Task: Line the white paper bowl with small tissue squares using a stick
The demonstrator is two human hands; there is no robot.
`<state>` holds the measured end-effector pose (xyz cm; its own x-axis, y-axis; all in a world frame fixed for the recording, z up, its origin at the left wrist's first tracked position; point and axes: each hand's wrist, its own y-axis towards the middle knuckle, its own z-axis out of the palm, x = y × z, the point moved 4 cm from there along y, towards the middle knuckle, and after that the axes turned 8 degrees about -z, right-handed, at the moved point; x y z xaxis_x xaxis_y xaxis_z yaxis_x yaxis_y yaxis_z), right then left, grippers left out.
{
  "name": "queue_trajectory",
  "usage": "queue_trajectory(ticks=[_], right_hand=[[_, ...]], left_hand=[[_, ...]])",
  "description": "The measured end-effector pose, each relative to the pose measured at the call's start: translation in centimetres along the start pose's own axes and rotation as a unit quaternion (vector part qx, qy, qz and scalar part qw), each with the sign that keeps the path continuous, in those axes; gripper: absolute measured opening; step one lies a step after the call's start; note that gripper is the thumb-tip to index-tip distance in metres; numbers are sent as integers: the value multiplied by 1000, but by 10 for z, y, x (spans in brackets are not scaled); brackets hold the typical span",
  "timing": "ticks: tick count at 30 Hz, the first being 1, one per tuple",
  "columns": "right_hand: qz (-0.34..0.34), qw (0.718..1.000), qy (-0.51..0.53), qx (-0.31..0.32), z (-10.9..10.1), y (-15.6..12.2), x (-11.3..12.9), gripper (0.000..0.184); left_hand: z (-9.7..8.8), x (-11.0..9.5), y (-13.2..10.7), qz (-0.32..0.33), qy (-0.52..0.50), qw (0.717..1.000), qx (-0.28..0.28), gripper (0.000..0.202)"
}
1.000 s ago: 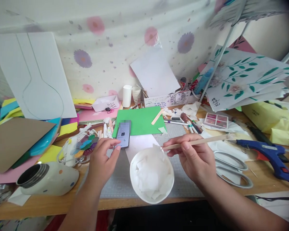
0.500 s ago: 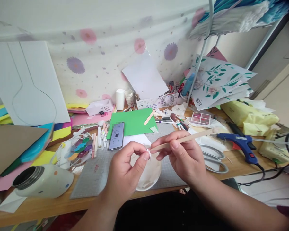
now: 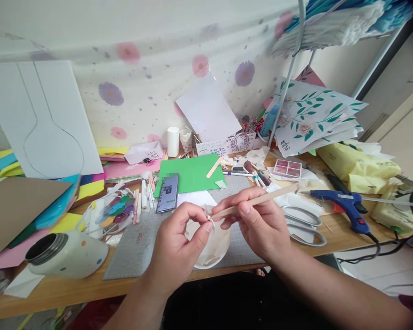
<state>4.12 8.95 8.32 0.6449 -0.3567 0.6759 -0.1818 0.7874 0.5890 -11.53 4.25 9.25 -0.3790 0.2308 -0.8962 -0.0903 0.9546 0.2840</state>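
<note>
From the head camera, my left hand [image 3: 179, 247] pinches a tiny white scrap [image 3: 210, 218] between thumb and forefinger, fingers closed tight on it. My right hand [image 3: 258, 224] grips a thin wooden stick [image 3: 258, 201] like a pencil, its near tip touching the scrap. Both hover just above a white bowl [image 3: 211, 245] lined with paper, near the table [image 3: 89, 286] edge.

I judge the scrap could tear or slip off, since so little of it is held. The bowl might tip off the edge if a wrist knocks it.

My hands hide most of the bowl. I cannot tell whether the scrap is glued to the stick. The phone [image 3: 168, 199] screen beyond is unreadable.
</note>
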Motion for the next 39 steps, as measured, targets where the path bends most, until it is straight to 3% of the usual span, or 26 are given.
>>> queue_trajectory(ticks=[9,13,19,34,39], right_hand=[[21,1000,16,-8,0,4,-9,14],[-21,1000,-10,21,2,6,-7,6],[-101,986,-112,68,3,8,-3,9],[-134,971,-170,98,-1,10,-6,13],[-205,948,-200,142,-1,10,0,18]], left_hand=[[-2,5,2,-5,-40,999,-9,7],[-6,8,4,-5,-30,999,-22,6],[-8,10,9,-27,-18,999,-27,4],[-7,19,16,-68,-33,997,-7,8],[-8,23,19,-77,-97,992,-10,6]])
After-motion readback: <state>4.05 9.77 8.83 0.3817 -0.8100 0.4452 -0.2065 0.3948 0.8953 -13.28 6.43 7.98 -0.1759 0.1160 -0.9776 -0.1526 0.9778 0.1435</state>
